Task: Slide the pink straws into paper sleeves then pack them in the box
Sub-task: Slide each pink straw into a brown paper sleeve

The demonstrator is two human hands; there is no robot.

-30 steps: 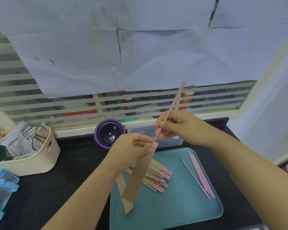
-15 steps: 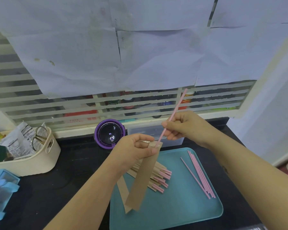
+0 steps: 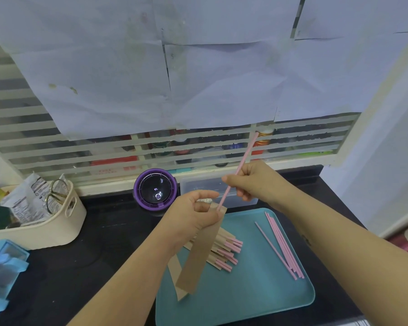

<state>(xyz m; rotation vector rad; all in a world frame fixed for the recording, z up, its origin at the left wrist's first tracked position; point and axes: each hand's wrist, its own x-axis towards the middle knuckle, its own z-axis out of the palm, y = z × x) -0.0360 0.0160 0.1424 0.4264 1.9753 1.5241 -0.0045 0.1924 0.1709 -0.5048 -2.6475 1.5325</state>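
Note:
My left hand (image 3: 193, 217) pinches the top of a brown paper sleeve (image 3: 201, 252) that hangs down over the teal tray (image 3: 245, 300). My right hand (image 3: 252, 182) grips a pink straw (image 3: 242, 163) held at a slant, its lower tip just inside the sleeve's open mouth. On the tray, a pile of sleeved straws (image 3: 224, 251) lies in the middle with pink ends sticking out. Several bare pink straws (image 3: 283, 245) lie at the tray's right. A clear plastic box (image 3: 205, 187) stands behind the tray, partly hidden by my hands.
A purple round device (image 3: 155, 191) sits at the back of the black counter. A cream basket (image 3: 45, 227) with packets and scissors stands at the left. Blue plastic pieces (image 3: 3, 267) lie at the front left. A paper-covered window is behind.
My right hand has moved the straw to the right and lower, so its tip now sits at the sleeve's mouth. My left hand tilted the sleeve slightly rightward.

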